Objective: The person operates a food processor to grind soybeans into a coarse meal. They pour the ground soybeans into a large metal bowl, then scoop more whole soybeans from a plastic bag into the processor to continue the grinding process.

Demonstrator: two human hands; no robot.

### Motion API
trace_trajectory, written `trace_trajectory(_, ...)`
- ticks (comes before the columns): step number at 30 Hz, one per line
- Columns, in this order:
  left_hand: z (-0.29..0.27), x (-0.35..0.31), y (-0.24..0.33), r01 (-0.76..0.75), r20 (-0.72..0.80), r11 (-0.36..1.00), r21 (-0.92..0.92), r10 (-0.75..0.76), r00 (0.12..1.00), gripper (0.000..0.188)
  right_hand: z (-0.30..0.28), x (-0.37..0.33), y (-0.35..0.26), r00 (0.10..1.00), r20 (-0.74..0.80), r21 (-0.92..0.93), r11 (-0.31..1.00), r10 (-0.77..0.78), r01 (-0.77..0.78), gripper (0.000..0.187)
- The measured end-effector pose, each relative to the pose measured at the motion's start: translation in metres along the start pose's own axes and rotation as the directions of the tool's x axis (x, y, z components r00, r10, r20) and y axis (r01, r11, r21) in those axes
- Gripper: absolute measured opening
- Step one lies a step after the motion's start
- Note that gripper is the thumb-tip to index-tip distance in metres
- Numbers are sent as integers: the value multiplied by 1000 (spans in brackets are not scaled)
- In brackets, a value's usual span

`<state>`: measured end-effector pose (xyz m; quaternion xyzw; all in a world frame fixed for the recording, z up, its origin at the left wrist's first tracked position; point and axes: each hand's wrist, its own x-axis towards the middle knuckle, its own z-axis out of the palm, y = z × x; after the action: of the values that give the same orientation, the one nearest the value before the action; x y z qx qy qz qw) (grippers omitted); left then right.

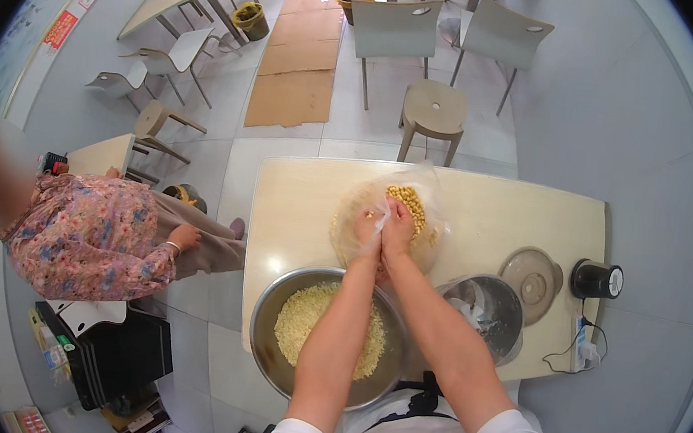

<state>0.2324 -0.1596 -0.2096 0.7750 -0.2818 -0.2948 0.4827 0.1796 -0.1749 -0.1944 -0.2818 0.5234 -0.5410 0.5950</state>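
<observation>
A clear plastic bag [346, 232] of yellow beans or kernels [409, 204] lies on the table, toward its far side. Both my hands meet at its gathered film. My left hand [368, 229] is closed on the bag and shows partly through the cloudy plastic, with a few beans by its fingers. My right hand [397, 229] grips the film right beside it. Below my left forearm, a wide steel bowl [264, 327] holds a heap of pale yellow chopped bits [305, 319]. The forearms hide part of the bowl and the bag's near side.
Right of my forearm stands a see-through tub [506, 320], with a round lid [530, 280] beside it. A black cylindrical device [596, 280] and a cable [596, 352] sit at the table's right end. At left stands a person in a flowered top [105, 232]. A stool [434, 111] is beyond the table.
</observation>
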Motion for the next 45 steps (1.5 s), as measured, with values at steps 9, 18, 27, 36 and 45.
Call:
trace_trajectory(9, -25, -44, 71, 89, 124, 973, -212, -64, 990, 31, -2, -34, -30, 1000, 14, 164, 986, 16, -18, 21)
trace_trajectory(18, -36, -78, 117, -131, 45, 983, -126, 138, 989, 30, -8, -63, -78, 997, 2, 224, 972, -74, 72, 20)
trace_trajectory(27, -1, -217, 169, -11, 280, 950, -311, 103, 955, 20, -124, -138, -178, 981, -161, 186, 973, -108, 138, 20)
trace_trajectory(36, 58, -266, 104, -239, 380, 971, -6, 223, 898, 16, -260, -132, -131, 979, -200, 27, 999, -25, 31, 24)
trace_trajectory(45, 41, -254, 71, -452, 490, 863, 227, 300, 818, 21, -297, -131, -124, 997, 75, -543, 837, -34, 69, 27)
